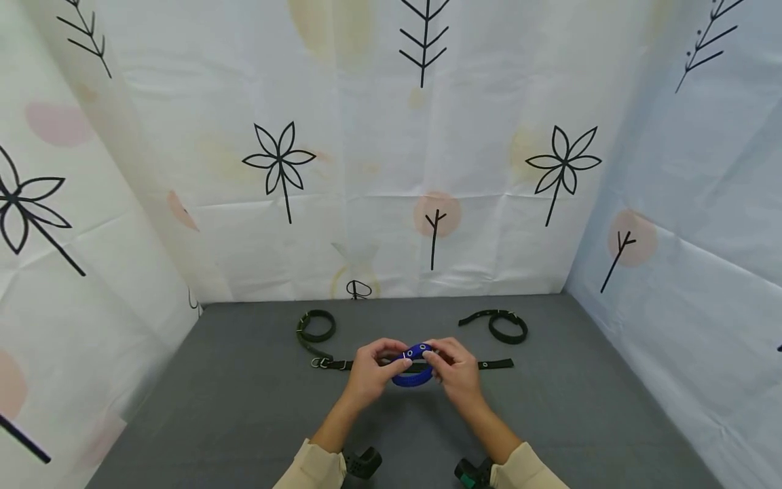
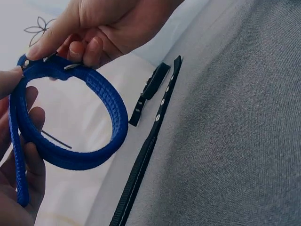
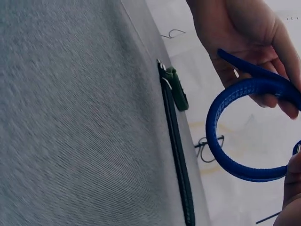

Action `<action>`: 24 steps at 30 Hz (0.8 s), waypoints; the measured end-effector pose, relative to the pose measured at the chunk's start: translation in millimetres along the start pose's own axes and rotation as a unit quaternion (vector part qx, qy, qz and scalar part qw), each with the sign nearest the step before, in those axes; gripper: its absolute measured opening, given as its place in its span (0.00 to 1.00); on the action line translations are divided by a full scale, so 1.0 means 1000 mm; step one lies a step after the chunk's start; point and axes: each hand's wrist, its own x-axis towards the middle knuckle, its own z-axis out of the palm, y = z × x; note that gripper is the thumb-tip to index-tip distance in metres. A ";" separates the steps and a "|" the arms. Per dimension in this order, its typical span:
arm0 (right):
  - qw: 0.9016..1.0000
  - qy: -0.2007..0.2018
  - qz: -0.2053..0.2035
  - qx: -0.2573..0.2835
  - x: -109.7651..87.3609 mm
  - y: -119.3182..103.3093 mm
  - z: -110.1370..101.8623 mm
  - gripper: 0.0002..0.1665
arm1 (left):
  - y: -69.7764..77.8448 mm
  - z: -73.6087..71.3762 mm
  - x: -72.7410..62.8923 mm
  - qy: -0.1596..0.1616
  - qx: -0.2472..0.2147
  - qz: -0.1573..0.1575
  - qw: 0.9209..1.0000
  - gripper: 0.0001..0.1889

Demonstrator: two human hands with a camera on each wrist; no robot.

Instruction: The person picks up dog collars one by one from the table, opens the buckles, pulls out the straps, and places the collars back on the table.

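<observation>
Held above the table is a blue dog collar [image 1: 412,381], bent into a loop, with metal eyelets and a buckle at its upper side. My left hand [image 1: 374,370] pinches the buckle end between thumb and fingers. Opposite it, my right hand [image 1: 458,373] grips the strap by the holes; the strap's free tail [image 3: 244,66] passes under its fingers in the right wrist view. In the left wrist view the blue collar [image 2: 77,160] shows metal rings near the left thumb. Beyond the hands, a black collar [image 1: 496,364] lies straight on the table, its middle partly hidden.
A dark green collar [image 1: 300,331] lies coiled at the back left of the grey table [image 1: 244,421]. Another dark coiled collar [image 1: 508,339] is at the back right. White patterned cloth walls [image 1: 366,136] stand behind and at both sides.
</observation>
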 end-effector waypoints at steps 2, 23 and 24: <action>1.000 -0.008 0.017 -0.003 -0.001 0.007 -0.001 0.05 | -0.011 0.000 0.002 0.001 0.005 -0.005 1.000 0.10; 0.955 -0.146 -0.217 -0.140 0.017 0.006 -0.015 0.13 | -0.023 -0.006 0.007 -0.017 0.104 0.018 0.994 0.09; 0.963 -0.137 -0.198 -0.122 0.016 0.002 -0.014 0.12 | -0.024 -0.006 0.007 -0.013 0.096 0.017 0.995 0.09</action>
